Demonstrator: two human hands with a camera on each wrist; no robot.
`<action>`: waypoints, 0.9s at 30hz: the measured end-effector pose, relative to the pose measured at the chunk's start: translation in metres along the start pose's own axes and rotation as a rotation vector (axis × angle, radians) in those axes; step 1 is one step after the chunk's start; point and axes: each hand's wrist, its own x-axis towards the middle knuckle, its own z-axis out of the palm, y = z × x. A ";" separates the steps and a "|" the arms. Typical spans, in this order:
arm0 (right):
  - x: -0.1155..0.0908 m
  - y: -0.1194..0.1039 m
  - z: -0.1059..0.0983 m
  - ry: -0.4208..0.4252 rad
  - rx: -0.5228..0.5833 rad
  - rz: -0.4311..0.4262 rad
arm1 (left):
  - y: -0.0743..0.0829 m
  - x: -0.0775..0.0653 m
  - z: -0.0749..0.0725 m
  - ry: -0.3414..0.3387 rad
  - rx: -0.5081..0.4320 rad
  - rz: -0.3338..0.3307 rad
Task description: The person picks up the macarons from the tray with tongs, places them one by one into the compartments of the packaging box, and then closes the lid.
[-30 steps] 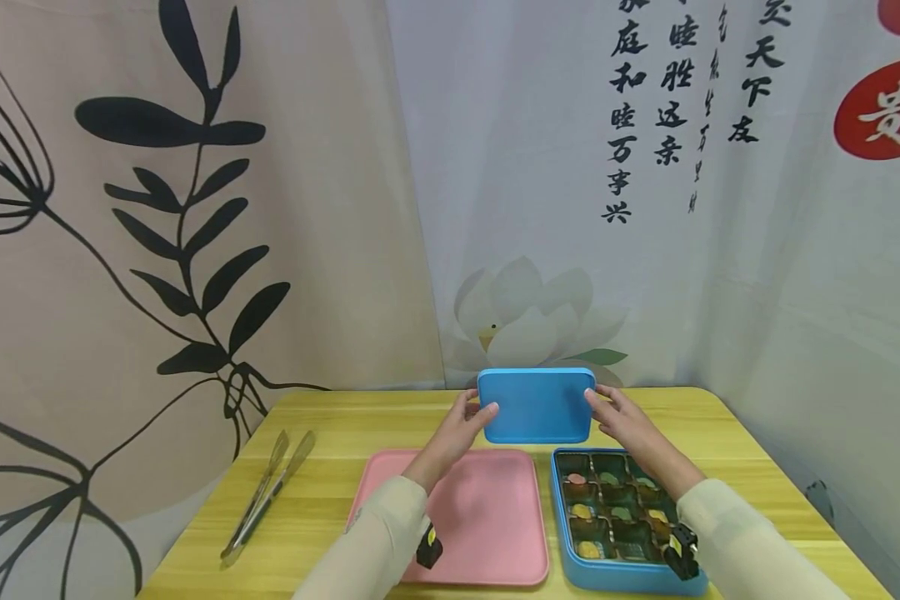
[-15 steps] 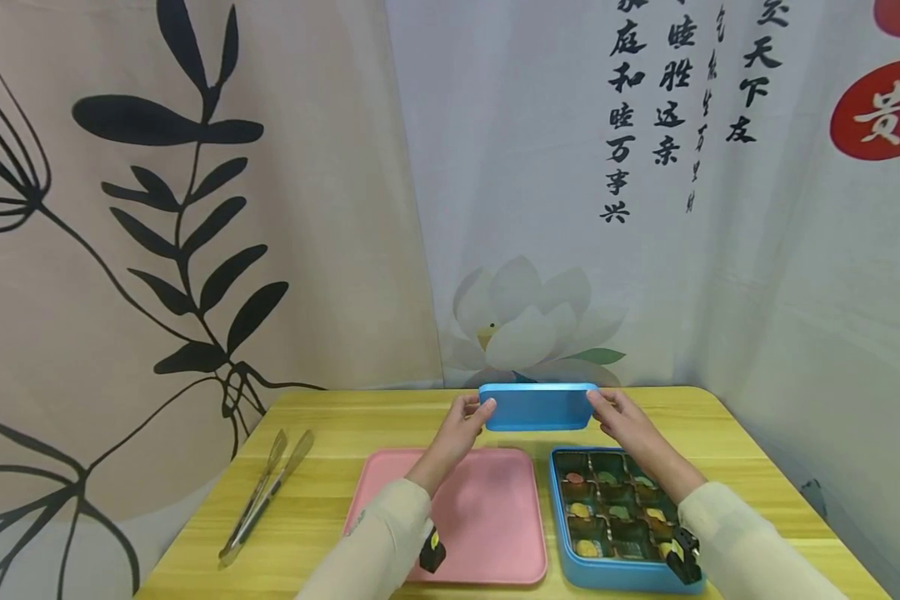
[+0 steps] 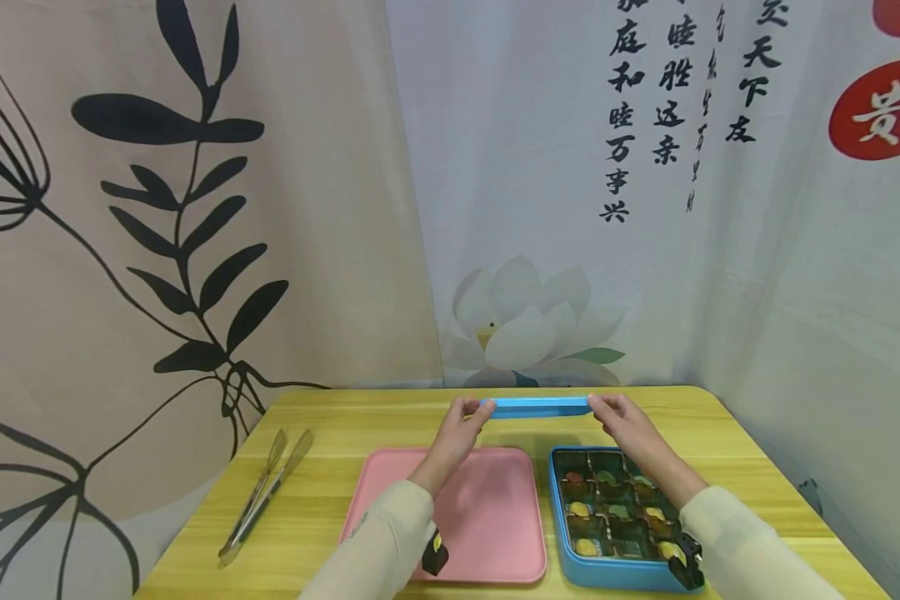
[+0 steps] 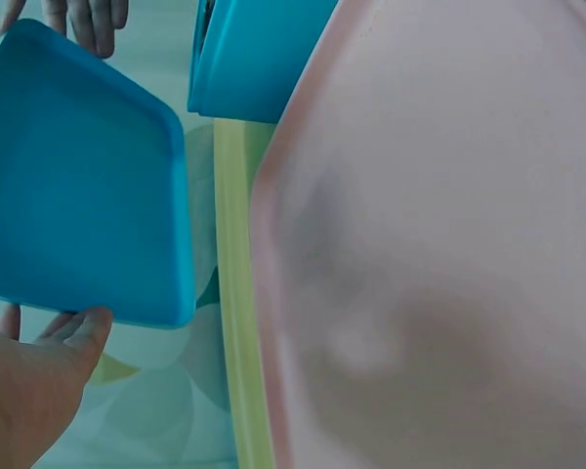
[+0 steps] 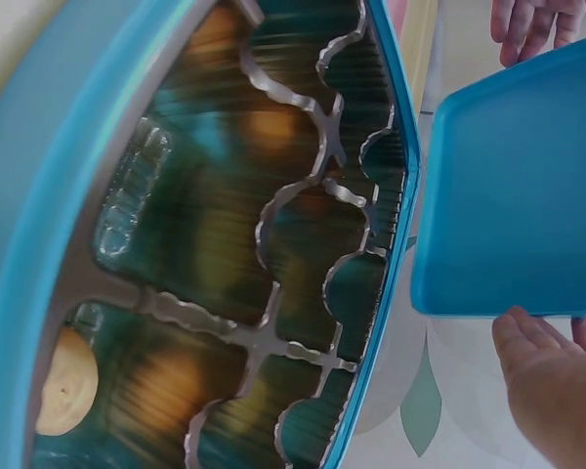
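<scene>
A shallow blue rectangular lid (image 3: pixel 540 407) is held in the air above the back of the table, seen nearly edge-on in the head view. My left hand (image 3: pixel 456 435) pinches its left end, thumb on the near side. At its right end, my right hand (image 3: pixel 636 432) pinches it too. Both wrist views show the lid's (image 4: pixel 83 186) broad recessed face. Below my right forearm stands an uncovered blue box (image 3: pixel 570 557) with a dark divided insert. Several small round pieces, yellow, green and reddish, lie in its compartments; one pale cookie-like piece (image 5: pixel 66 383) shows clearly.
A pink tray (image 3: pixel 495 542) lies left of the box, partly under my left forearm. Metal tongs (image 3: pixel 262 504) rest farther left on the wood-grain table (image 3: pixel 330 467). A printed curtain (image 3: pixel 345 208) hangs behind the table's back edge.
The lid has tilted from showing its broad face to nearly edge-on and flat, its upper edge coming down. Both hands keep their grip, with little shift.
</scene>
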 end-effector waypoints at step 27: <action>-0.032 0.018 -0.031 -0.119 -0.108 -0.026 | -0.003 -0.017 0.008 -0.185 -0.064 0.105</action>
